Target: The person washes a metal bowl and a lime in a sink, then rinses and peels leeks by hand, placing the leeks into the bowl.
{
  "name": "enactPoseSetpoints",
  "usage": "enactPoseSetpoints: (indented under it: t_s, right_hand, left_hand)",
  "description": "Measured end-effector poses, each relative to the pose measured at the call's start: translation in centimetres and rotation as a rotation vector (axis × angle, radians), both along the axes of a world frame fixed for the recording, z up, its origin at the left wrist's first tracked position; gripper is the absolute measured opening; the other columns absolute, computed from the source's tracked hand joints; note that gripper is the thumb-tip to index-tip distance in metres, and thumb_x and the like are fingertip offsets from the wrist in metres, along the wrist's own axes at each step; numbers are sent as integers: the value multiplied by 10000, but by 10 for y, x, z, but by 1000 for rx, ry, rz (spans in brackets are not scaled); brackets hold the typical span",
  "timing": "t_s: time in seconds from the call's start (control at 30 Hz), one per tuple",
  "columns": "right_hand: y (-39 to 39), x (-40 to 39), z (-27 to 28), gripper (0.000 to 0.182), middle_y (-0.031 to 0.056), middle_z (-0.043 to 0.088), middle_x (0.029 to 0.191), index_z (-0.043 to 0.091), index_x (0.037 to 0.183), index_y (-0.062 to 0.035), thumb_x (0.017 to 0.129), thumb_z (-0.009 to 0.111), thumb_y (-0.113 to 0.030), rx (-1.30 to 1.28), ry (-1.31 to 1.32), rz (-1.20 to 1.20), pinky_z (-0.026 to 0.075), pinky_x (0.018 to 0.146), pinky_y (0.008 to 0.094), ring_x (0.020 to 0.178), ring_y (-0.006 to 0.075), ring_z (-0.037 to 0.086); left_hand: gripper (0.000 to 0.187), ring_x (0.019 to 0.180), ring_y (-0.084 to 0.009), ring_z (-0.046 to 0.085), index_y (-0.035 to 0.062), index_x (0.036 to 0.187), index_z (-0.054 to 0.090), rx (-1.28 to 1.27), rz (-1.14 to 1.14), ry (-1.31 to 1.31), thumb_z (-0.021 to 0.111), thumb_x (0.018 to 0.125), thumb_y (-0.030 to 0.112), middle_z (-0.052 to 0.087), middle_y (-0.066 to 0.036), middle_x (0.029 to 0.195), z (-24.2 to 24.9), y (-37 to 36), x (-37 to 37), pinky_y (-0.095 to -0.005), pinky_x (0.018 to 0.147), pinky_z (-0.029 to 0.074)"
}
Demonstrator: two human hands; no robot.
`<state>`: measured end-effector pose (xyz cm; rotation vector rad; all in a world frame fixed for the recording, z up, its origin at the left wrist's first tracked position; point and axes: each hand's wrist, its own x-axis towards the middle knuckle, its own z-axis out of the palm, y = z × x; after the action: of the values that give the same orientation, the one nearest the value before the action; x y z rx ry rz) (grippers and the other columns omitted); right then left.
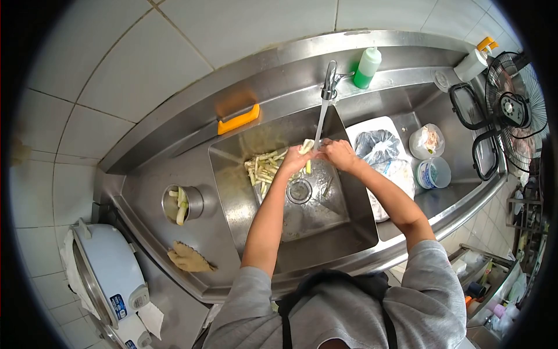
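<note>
Holding pale stalks (307, 146), left hand (299, 158) sits beside right hand (339, 154) under faucet (330, 81).

The left hand (297, 160) and right hand (340, 155) partly hide a pale stalk (307, 145). Right of them, the plastic bag (376, 145)'s contents are unclear; far lower left, one rice cooker (124, 331) is cut off.

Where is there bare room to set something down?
On the left drainboard, between orange handle and metal cup; also the sink's near part, this side of the drain. Crowded: the sink's far left, with cut stalks, and the right basin, with bags and tubs.
</note>
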<state>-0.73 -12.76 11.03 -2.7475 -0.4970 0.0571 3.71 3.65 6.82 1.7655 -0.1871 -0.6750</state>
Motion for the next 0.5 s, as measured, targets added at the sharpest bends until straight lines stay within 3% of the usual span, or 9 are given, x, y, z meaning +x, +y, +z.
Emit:
enactPoseSetpoints:
  t_s: [0.1,0.33,0.43,0.5]
  right_hand:
    - [-4,6,4,160,78,526,808,593,764,-83,739,546,-234,68,-37,54,453,598,382,699,278,563]
    - [2,2,6,142,67,499,787,570,732,-64,733,545,-204,6,-161,123,444,623,366,746,249,528]
    - [8,-2,5,147,79,494,749,560,719,-54,753,532,-195,169,-177,-11,443,607,339,723,250,525]
    - [12,0,-1,226,83,483,698,540,689,-31,813,478,-209,565,10,-437,438,584,297,659,202,522]
  left_hand:
    - [297,620,-88,493,-9,768,564,86,-25,-122,628,732,279,573,-33,677,-1,-1,4,-272,552,412]
    - [246,569,-86,451,8,736,553,-90,350,-11,601,760,247,528,-9,640,-12,-14,-4,-266,527,388]
    - [192,580,-88,458,34,746,551,-176,618,213,573,790,220,527,0,666,-24,-12,-2,-248,532,383]
    - [168,606,-96,492,34,759,550,-144,566,170,572,791,198,539,-8,673,-38,-2,-3,-245,540,400]
